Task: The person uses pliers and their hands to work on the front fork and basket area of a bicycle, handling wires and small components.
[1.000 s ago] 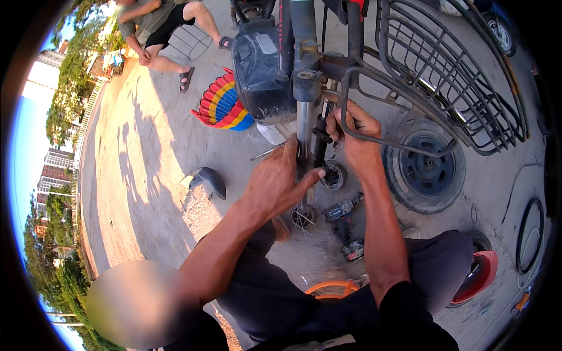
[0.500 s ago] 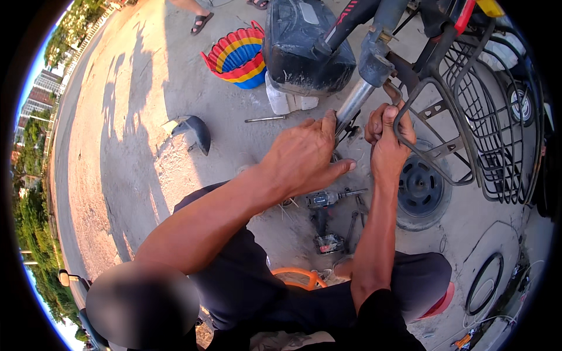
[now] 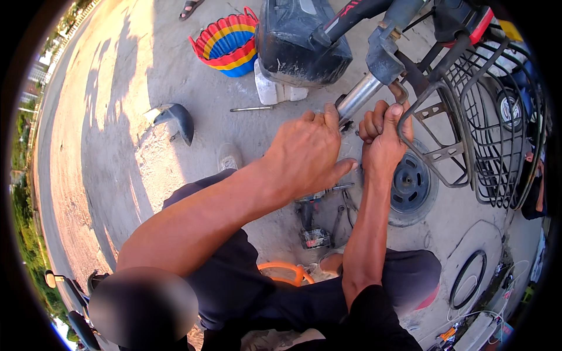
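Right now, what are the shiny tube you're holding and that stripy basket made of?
The tube looks like bare polished metal: silvery, with bright glints. The stripy basket seems to be woven plastic strips, judging by its glossy red, yellow and blue bands.

You are outdoors on a pale, cracked concrete yard (image 3: 146, 88) in low, warm sunlight, with long shadows stretching across the upper left of the frame. A striped red, yellow and blue plastic basket (image 3: 228, 41) stands at top centre, a curved black plastic mudguard (image 3: 175, 120) to its lower left. A thin metal rod (image 3: 250, 109) lies between them. A black rubber tyre ring (image 3: 468, 278) rests at lower right. Green trees (image 3: 26, 234) line the far left edge.
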